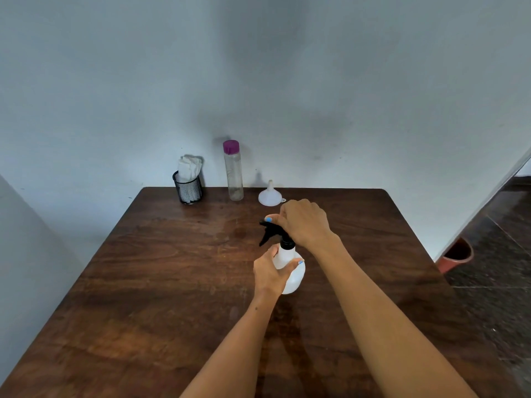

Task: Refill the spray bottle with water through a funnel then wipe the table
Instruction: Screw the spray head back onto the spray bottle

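Observation:
A white spray bottle [293, 275] with a black trigger head [268, 231] stands upright near the middle of the dark wooden table [143, 282]. My left hand [268, 271] grips its round body from the left. My right hand [304, 221] curls over the top of the black head. A white funnel [268, 195] sits mouth down at the back of the table, just beyond my right hand. Left of it stands a tall clear water bottle [234, 175] with a purple cap.
A black mesh cup [188, 189] holding white folded cloth or tissues stands at the back left. A pale wall runs behind the table. To the right lies a dark tiled floor with a reddish pot [457, 255] near the table's edge.

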